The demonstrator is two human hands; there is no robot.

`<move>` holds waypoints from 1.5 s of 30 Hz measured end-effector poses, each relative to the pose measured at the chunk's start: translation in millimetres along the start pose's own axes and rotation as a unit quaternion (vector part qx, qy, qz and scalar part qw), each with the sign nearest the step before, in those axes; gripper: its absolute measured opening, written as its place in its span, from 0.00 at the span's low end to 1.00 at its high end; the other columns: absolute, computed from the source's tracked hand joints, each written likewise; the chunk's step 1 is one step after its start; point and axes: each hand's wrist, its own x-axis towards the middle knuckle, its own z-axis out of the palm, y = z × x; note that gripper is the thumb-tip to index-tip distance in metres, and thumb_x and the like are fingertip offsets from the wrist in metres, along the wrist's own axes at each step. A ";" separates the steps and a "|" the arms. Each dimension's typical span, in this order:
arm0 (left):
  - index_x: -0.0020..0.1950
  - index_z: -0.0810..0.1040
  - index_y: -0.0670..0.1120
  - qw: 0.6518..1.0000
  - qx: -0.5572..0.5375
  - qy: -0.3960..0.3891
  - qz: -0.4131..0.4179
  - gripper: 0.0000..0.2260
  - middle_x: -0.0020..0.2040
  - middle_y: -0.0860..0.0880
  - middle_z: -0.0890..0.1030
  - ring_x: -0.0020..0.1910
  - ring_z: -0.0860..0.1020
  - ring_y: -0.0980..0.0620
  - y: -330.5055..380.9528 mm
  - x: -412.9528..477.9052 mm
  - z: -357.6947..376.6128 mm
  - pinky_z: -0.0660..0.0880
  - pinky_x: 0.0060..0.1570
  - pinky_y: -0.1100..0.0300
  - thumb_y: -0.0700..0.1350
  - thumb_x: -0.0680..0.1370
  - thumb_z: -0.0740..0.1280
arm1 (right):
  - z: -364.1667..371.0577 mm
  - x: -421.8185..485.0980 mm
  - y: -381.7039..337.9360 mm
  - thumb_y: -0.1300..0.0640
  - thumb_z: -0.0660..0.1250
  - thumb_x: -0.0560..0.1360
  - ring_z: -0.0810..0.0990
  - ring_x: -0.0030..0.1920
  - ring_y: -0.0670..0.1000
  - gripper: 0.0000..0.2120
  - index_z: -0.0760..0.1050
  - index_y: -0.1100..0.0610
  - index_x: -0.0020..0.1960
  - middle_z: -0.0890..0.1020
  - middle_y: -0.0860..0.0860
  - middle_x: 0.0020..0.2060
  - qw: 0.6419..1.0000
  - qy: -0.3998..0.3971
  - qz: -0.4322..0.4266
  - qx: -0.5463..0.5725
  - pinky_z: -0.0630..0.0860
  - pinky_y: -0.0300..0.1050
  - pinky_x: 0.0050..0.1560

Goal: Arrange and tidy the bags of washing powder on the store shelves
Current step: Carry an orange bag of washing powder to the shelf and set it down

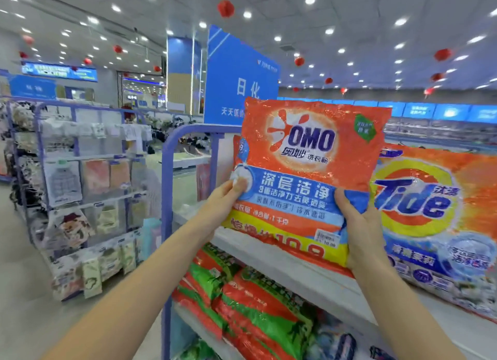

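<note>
An orange and blue OMO washing powder bag (309,155) stands upright at the left end of the top shelf (304,276). My left hand (228,198) grips its left edge, thumb on the front. The bag's lower right corner sits in my right hand (360,230). Another OMO bag (238,150) peeks out right behind it. To the right, a large orange Tide bag (435,212) leans on the same shelf, touching the held bag's right side.
Red and green bags (242,300) lie stacked on the shelf below. A blue shelf-end frame (166,198) rises at the left. Across the aisle stands a rack of hanging packets (88,193). A blue sign (239,85) stands behind the top shelf.
</note>
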 end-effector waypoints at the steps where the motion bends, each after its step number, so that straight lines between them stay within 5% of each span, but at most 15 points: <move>1: 0.58 0.76 0.49 1.000 0.002 -0.017 -0.002 0.16 0.46 0.52 0.84 0.41 0.83 0.55 -5.3 16.2 -10.7 0.80 0.40 0.60 0.56 0.78 0.58 | 12.8 8.5 7.1 0.52 0.68 0.73 0.79 0.29 0.42 0.09 0.74 0.55 0.38 0.80 0.46 0.31 1.000 0.020 -0.005 -0.008 0.77 0.41 0.36; 8: 0.51 0.76 0.50 0.995 -0.032 -0.083 -0.048 0.09 0.40 0.53 0.83 0.33 0.83 0.57 -32.3 116.1 -71.9 0.78 0.31 0.63 0.54 0.80 0.60 | 89.6 53.3 47.6 0.58 0.64 0.77 0.77 0.26 0.40 0.09 0.73 0.56 0.38 0.79 0.46 0.30 0.992 0.103 -0.005 -0.077 0.75 0.34 0.30; 12: 0.60 0.76 0.44 0.990 -0.059 -0.095 -0.087 0.14 0.41 0.47 0.84 0.32 0.83 0.53 -43.5 155.3 -84.2 0.79 0.31 0.59 0.51 0.80 0.61 | 109.0 74.2 64.1 0.58 0.63 0.78 0.79 0.29 0.40 0.09 0.73 0.56 0.40 0.79 0.50 0.34 0.988 0.098 0.006 -0.120 0.76 0.34 0.32; 16: 0.48 0.78 0.49 0.986 -0.071 -0.050 -0.143 0.10 0.31 0.48 0.83 0.31 0.82 0.48 -55.9 175.0 -86.9 0.79 0.34 0.56 0.50 0.79 0.59 | 125.1 89.9 81.5 0.57 0.64 0.78 0.79 0.28 0.41 0.08 0.73 0.56 0.41 0.80 0.51 0.34 0.982 0.112 0.026 -0.147 0.76 0.35 0.31; 19: 0.48 0.80 0.46 0.977 -0.117 -0.012 -0.180 0.11 0.39 0.42 0.84 0.40 0.82 0.41 -71.9 193.0 -90.1 0.78 0.48 0.45 0.51 0.73 0.63 | 128.3 99.1 99.5 0.56 0.65 0.78 0.79 0.33 0.46 0.07 0.72 0.56 0.42 0.80 0.52 0.37 0.979 0.113 0.031 -0.168 0.77 0.38 0.33; 22: 0.49 0.79 0.40 0.974 -0.101 -0.002 -0.202 0.23 0.50 0.40 0.80 0.47 0.77 0.43 -100.8 214.1 -87.7 0.73 0.54 0.49 0.55 0.63 0.66 | 122.4 102.0 123.1 0.56 0.66 0.77 0.80 0.36 0.44 0.04 0.71 0.54 0.45 0.80 0.52 0.41 0.967 0.116 0.074 -0.212 0.77 0.36 0.35; 25: 0.58 0.79 0.42 0.977 -0.081 -0.017 -0.195 0.33 0.56 0.43 0.79 0.54 0.77 0.45 -120.1 224.2 -82.2 0.71 0.62 0.51 0.61 0.59 0.68 | 119.5 109.0 140.1 0.53 0.66 0.77 0.82 0.48 0.51 0.04 0.72 0.51 0.49 0.82 0.52 0.48 0.960 0.140 0.110 -0.214 0.80 0.51 0.50; 27: 0.62 0.77 0.41 0.977 -0.079 -0.020 -0.195 0.36 0.58 0.42 0.80 0.55 0.79 0.42 -117.8 223.0 -81.2 0.71 0.63 0.46 0.64 0.63 0.68 | 123.9 112.9 140.5 0.53 0.63 0.78 0.80 0.53 0.54 0.05 0.72 0.50 0.54 0.81 0.51 0.53 0.961 0.164 0.113 -0.192 0.77 0.57 0.56; 30: 0.57 0.79 0.39 0.979 -0.081 0.005 -0.185 0.26 0.54 0.41 0.81 0.53 0.79 0.40 -112.6 222.6 -85.8 0.73 0.61 0.42 0.59 0.71 0.68 | 131.4 117.5 144.3 0.53 0.61 0.80 0.80 0.56 0.53 0.08 0.71 0.49 0.58 0.81 0.51 0.56 0.965 0.168 0.107 -0.171 0.76 0.57 0.58; 33: 0.57 0.79 0.40 0.977 -0.092 0.039 -0.188 0.36 0.53 0.40 0.82 0.52 0.80 0.40 -124.2 232.2 -90.3 0.74 0.59 0.41 0.65 0.60 0.68 | 135.4 122.0 151.8 0.51 0.60 0.80 0.79 0.57 0.52 0.11 0.70 0.49 0.62 0.79 0.50 0.58 0.963 0.160 0.118 -0.181 0.76 0.58 0.59; 35: 0.60 0.77 0.40 0.979 -0.080 0.029 -0.187 0.39 0.54 0.40 0.81 0.52 0.80 0.39 -140.6 243.4 -92.4 0.74 0.59 0.41 0.68 0.60 0.67 | 136.4 125.1 151.3 0.52 0.59 0.80 0.79 0.58 0.52 0.11 0.70 0.51 0.62 0.79 0.51 0.59 0.960 0.161 0.127 -0.192 0.76 0.55 0.59; 40: 0.61 0.75 0.39 0.982 -0.046 0.027 -0.181 0.25 0.56 0.39 0.80 0.53 0.79 0.39 -113.1 223.3 -90.9 0.75 0.56 0.44 0.59 0.78 0.62 | 138.3 126.2 136.4 0.58 0.60 0.80 0.78 0.52 0.50 0.14 0.69 0.58 0.65 0.78 0.52 0.57 0.955 0.161 0.108 -0.226 0.74 0.43 0.48; 45: 0.65 0.69 0.39 0.991 0.058 0.037 -0.112 0.20 0.58 0.41 0.76 0.53 0.76 0.41 -107.2 213.3 -93.5 0.71 0.47 0.54 0.52 0.81 0.58 | 134.4 102.9 118.7 0.59 0.61 0.80 0.77 0.47 0.41 0.14 0.67 0.57 0.65 0.77 0.48 0.54 0.948 0.142 0.041 -0.282 0.76 0.32 0.39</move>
